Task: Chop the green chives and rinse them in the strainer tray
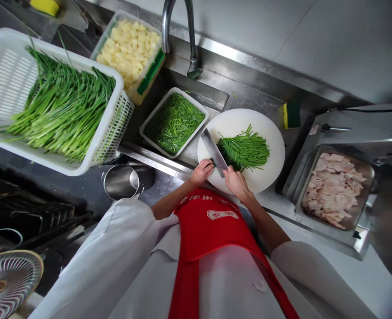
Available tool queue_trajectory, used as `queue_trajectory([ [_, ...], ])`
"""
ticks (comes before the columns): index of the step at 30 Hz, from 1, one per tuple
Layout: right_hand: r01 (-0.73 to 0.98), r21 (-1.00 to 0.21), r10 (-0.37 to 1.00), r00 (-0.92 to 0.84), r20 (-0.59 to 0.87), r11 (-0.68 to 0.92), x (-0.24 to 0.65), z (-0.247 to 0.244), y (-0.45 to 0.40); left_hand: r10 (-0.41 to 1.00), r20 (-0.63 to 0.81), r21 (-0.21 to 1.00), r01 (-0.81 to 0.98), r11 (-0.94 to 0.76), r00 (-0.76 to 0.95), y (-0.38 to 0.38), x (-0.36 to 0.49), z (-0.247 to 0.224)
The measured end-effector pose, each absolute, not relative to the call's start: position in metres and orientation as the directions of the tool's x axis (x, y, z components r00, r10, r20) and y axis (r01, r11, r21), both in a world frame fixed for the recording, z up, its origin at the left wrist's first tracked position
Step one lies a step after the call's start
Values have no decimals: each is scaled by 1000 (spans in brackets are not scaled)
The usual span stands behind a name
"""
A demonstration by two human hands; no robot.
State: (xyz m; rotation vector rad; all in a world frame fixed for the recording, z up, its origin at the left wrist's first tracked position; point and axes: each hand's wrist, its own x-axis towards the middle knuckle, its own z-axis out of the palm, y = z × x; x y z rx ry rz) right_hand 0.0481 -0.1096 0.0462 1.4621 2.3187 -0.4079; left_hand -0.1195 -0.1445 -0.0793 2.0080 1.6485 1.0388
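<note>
My right hand (236,180) is wrapped round the handle of a cleaver (215,153), whose broad blade stands slantwise on a round white cutting board (249,118). Right of the blade lies a heap of cut green chives (245,149). On the blade's left side, my left hand (202,173) has its fingers curled at the board's edge, with a little dark green chive showing at the fingertips. Left of the board, a white rectangular basket (145,135) holds chopped chives (180,124).
A large white basket (94,150) of whole chives stands left, near a tub of diced potatoes (129,48). A faucet (192,44) rises behind. A sponge (292,115) and a metal tray (362,212) of sliced raw meat are right. A steel pot (121,181) stands below left.
</note>
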Motion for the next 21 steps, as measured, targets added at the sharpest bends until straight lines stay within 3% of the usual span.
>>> queue_trajectory([
  [5,921,7,823,-345,-451,390,80,56,-109,936,341,689,656,-308,82,-133,-104,-69],
  [11,918,-13,831,-365,-420,397,68,60,-128,921,358,732,658,-176,-153,-160,-125,-67],
  [17,893,-38,801,-420,-426,448,35,43,-132,950,311,645,730,-228,23,-164,-128,-88],
  [21,892,-47,797,-424,-431,450,35,44,-116,949,315,644,726,-239,33,-155,-123,-92],
])
